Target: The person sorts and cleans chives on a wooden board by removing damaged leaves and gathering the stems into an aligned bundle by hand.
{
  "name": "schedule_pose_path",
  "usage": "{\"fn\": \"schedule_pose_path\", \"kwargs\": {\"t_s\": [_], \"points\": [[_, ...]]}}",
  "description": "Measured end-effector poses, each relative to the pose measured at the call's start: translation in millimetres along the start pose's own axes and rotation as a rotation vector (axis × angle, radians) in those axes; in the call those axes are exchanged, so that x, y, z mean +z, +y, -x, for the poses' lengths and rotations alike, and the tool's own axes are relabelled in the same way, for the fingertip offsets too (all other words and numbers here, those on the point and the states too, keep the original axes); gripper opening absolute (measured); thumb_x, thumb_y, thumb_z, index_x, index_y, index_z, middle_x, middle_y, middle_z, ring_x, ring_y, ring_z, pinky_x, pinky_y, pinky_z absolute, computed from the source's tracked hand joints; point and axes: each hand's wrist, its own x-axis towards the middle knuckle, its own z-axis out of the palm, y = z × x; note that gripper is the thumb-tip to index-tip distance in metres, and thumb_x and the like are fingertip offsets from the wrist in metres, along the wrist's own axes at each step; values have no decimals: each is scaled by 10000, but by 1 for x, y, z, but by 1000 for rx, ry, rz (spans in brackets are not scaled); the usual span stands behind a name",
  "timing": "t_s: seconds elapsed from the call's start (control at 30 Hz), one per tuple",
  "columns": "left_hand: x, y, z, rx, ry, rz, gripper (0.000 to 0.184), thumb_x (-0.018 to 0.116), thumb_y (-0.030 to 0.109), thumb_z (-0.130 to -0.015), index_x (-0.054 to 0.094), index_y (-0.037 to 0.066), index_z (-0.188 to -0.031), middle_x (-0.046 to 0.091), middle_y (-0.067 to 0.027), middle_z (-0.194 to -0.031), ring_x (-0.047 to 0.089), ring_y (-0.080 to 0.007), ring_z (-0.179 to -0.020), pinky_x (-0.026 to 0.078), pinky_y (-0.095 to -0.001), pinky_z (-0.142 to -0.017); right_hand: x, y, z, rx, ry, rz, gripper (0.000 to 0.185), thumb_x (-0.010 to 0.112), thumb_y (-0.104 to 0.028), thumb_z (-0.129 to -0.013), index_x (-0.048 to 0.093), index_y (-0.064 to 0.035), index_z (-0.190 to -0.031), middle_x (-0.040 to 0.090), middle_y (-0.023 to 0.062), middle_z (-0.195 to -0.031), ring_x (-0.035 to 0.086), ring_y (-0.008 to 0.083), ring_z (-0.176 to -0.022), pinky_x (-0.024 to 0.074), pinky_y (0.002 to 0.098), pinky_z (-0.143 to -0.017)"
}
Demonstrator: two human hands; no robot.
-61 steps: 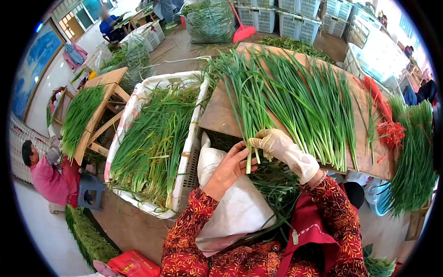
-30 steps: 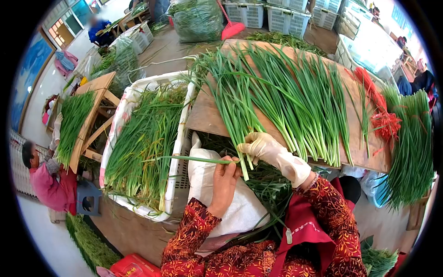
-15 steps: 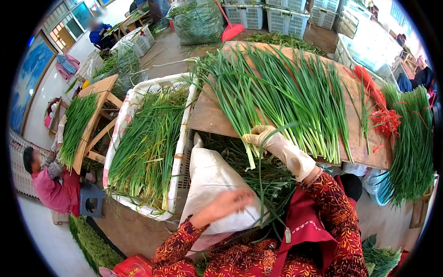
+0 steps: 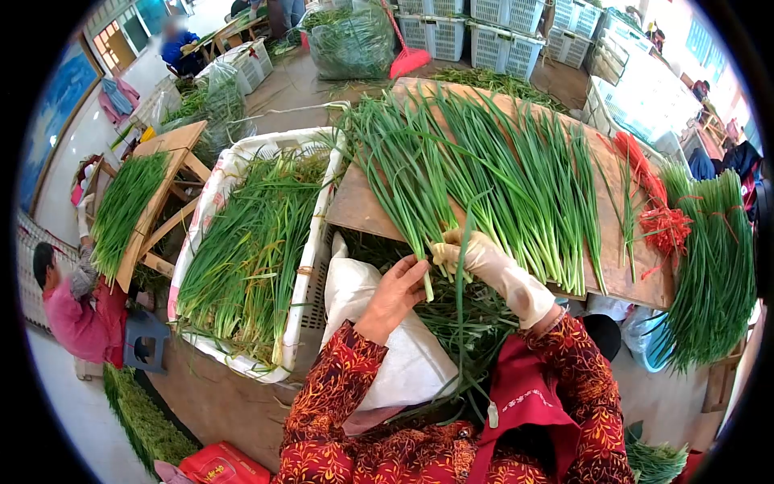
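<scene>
Garlic chives [image 4: 524, 185] lie in a wide layer on a wooden board [image 4: 359, 202], their pale stalk ends toward me. My right hand [image 4: 492, 270], in a pale glove, is closed round the stalk ends of a small bunch at the board's near edge. Beside it, my bare left hand [image 4: 395, 294] pinches the lower end of garlic chives at the left of that bunch. A long loose leaf [image 4: 460, 298] hangs in front of the glove. Below my hands are a white sack [image 4: 411, 355] and a heap of dark green leaves [image 4: 476, 331].
At the left stands a white crate [image 4: 300, 310] full of garlic chives. Red ties [image 4: 665, 226] lie at the board's right end, near a hanging bundle of chives [image 4: 713, 266]. Another person [image 4: 76, 315] works at a small slanted board [image 4: 149, 230] at far left.
My left hand has moved up and forward from above the white sack to the stalk ends. My right hand stays at the bunch. The view has shifted slightly.
</scene>
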Motion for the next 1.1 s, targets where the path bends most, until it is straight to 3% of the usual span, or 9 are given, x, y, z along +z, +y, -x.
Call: {"fn": "schedule_pose_path", "kwargs": {"t_s": [0.33, 0.53, 0.7, 0.83, 0.93, 0.97, 1.0, 1.07, 1.1], "points": [[9, -5, 2, -2, -18, 23, 206, 626, 218, -910, 557, 89, -1055, 621, -16, -966, 617, -130, -848, 542, -324, -748, 3, 2, -3, -38, 24, 149, 354, 708, -334, -823, 636, 1, -910, 600, 27, -751, 537, 115, -650, 412, 263, -566], [-12, 3, 5, 164, 197, 116, 193, 582, 264, -935, 571, 82, -1001, 630, -26, -902, 617, -118, -778, 553, -321, -689, -17, 2, 7, 65, 33, -64, 420, 715, -320, -807, 600, 14, -1034, 589, 39, -739, 519, 83, -563, 363, 205, -439], [-20, 26, 24, 125, 49, 135, 219, 526, 283, -970, 517, 79, -1049, 508, 48, -749, 445, -45, -565, 432, -246, -552, -14, -10, 21, 26, 108, 401, 572, 696, -341, -827, 526, 88, -1164, 589, 29, -785, 562, 95, -650, 424, 214, -573], [-9, 26, 24, 53, -80, 76, 269, 508, 333, -975, 507, 80, -1066, 475, 60, -745, 393, -29, -538, 399, -236, -528, -23, -25, 31, 80, -2, 203, 624, 677, -366, -843, 478, 76, -1236, 601, 18, -828, 573, 93, -736, 425, 206, -612], [11, 20, 22, 8, -89, 6, 313, 530, 355, -960, 515, 78, -1105, 533, 36, -844, 385, -25, -533, 416, -245, -527, -17, -29, 33, 3, 27, 36, 593, 663, -365, -854, 498, 63, -1229, 596, -1, -821, 566, 80, -737, 415, 198, -608], [20, 19, 22, -11, -82, -2, 322, 542, 356, -953, 516, 77, -1110, 557, 22, -874, 390, -30, -534, 432, -250, -534, -10, -26, 32, -23, 101, 215, 531, 622, -392, -865, 569, 33, -1177, 649, 144, -1027, 609, 235, -940, 466, 338, -808], [25, 18, 22, -30, -74, -9, 331, 555, 358, -946, 517, 76, -1115, 581, 8, -904, 396, -36, -535, 447, -255, -541, 1, -33, 37, -67, 116, 419, 490, 585, -399, -898, 582, 1, -1180, 644, 163, -1042, 609, 248, -953, 459, 350, -810], [23, 11, 19, -16, -93, -5, 338, 570, 341, -939, 532, 75, -1143, 596, -14, -961, 407, -40, -539, 452, -252, -538, 9, -22, 36, -128, 62, 442, 453, 604, -365, -908, 586, 4, -1170, 646, 92, -983, 586, 168, -873, 471, 276, -751], [19, 6, 17, 2, -80, -29, 325, 571, 331, -939, 538, 75, -1137, 595, -13, -961, 411, -39, -543, 455, -252, -537, 9, -20, 33, -401, 106, 698, 424, 564, -355, -937, 584, 3, -1165, 643, 79, -957, 569, 147, -829, 463, 263, -729]]}}
